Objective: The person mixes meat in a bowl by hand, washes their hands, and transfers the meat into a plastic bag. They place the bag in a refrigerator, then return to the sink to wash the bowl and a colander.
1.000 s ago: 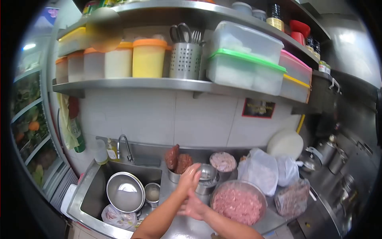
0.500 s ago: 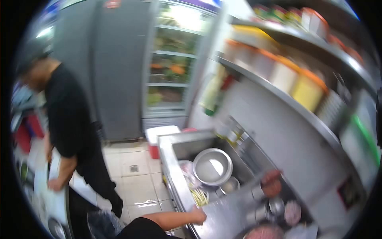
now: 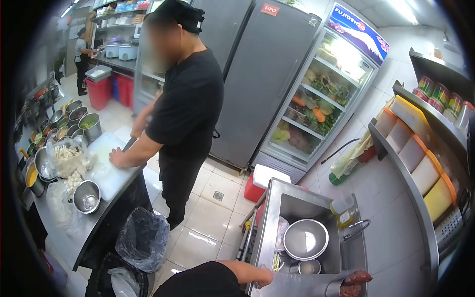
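Note:
My left hand (image 3: 265, 276) is at the front edge of the steel sink counter (image 3: 297, 286), its fingers curled closed. What they hold, if anything, is hidden. Just beyond it, pale strips (image 3: 277, 262) lie at the near corner of the sink (image 3: 284, 210). A large steel bowl (image 3: 306, 239) sits in the basin, with a smaller metal pot (image 3: 309, 267) beside it. Right of my hand, a metal container (image 3: 334, 288) stands near reddish meat-like pieces (image 3: 357, 277). My right hand is out of view.
A co-worker (image 3: 190, 99) holds a knife (image 3: 129, 143) over a white cutting board (image 3: 111, 161). A lined bin (image 3: 143, 237) stands between us. Shelves with orange-lidded containers (image 3: 425, 178) overhang at right. A red-and-white cooler (image 3: 257, 185) stands behind the sink.
My view has swung left and up, bringing in the co-worker's table and the bins. My left hand stays by the counter's front edge, its fingers still curled.

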A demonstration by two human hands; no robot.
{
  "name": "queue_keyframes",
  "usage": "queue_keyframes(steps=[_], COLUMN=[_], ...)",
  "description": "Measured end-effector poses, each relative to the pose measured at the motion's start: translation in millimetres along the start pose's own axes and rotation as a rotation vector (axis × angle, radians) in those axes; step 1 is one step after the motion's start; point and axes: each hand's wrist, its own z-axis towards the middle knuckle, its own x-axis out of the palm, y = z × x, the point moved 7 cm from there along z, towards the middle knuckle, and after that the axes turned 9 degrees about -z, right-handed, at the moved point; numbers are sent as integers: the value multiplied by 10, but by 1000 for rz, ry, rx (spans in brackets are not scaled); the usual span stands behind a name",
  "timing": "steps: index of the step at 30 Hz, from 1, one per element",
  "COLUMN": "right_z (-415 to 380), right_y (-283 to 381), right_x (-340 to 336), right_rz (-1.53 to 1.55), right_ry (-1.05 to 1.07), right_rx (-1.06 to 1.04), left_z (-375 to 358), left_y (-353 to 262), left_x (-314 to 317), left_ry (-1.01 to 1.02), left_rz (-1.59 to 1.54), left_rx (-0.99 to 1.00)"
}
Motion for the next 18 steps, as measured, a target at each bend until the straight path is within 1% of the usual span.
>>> queue_keyframes(steps=[2,4,6,8,10,14,17,18], right_z=[1,12,55,76,138,253,284,300], right_y=[41,82,136,146,168,271,283,314], right_x=[78,109,144,193,245,234,224,210], right_rz=[39,68,90,107,117,129,133,135], right_ry=[7,9,11,14,17,15,14,8], right_rx=[-4,-14,-27,-28,-24,-38,-40,-39], left_z=[2,203,133,-156,-265,-507,-455,-455], left_y=[40,97,50,52,82,70,45,43], left_x=[-61,-34,-52,-134,-145,-273,-239,-249], left_ry=[65,125,97,-18,-44,-43,53,27], left_rz=[-83,-112,-143,-196,-239,-298,-236,-225], left_rx=[-2,-16,12,63,64,182,150,164])
